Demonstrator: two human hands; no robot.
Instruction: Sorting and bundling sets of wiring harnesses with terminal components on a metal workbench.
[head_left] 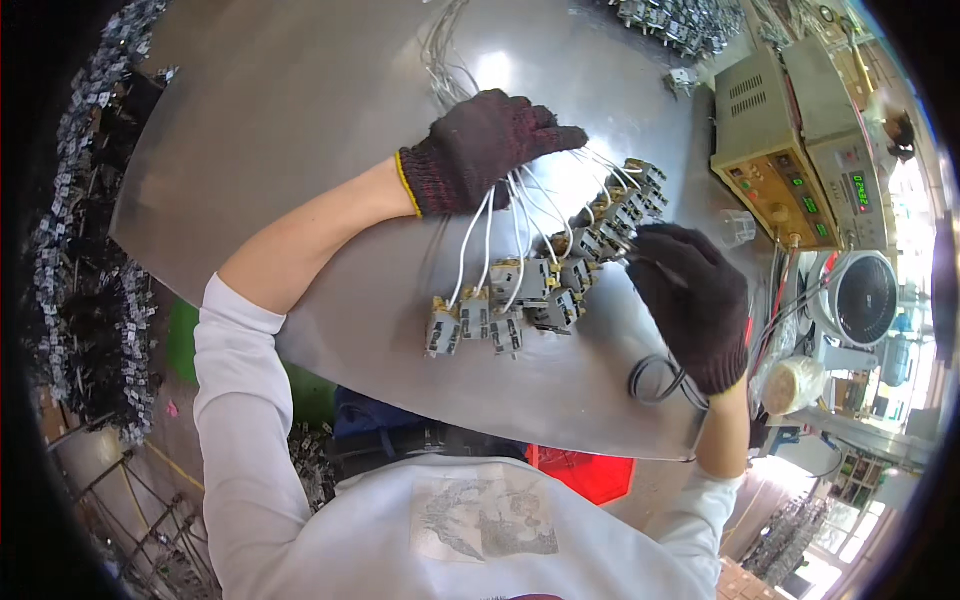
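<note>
My left hand, in a dark knitted glove with a yellow cuff edge, is closed round a bunch of white wires. The wires fan out below it to several small grey switch-like blocks with brass-coloured metal parts, lying on the metal table. More of these blocks run in a slanting row toward the upper right. My right hand, in a dark glove too, is at the right end of the blocks with its fingers drawn together. What its fingertips hold, if anything, is hidden.
The metal table has a loop of black cable beside my right wrist. Instruments with green displays stand at the right, near a round black-and-white device. Piles of parts lie at the back; a red bin sits below the front edge.
</note>
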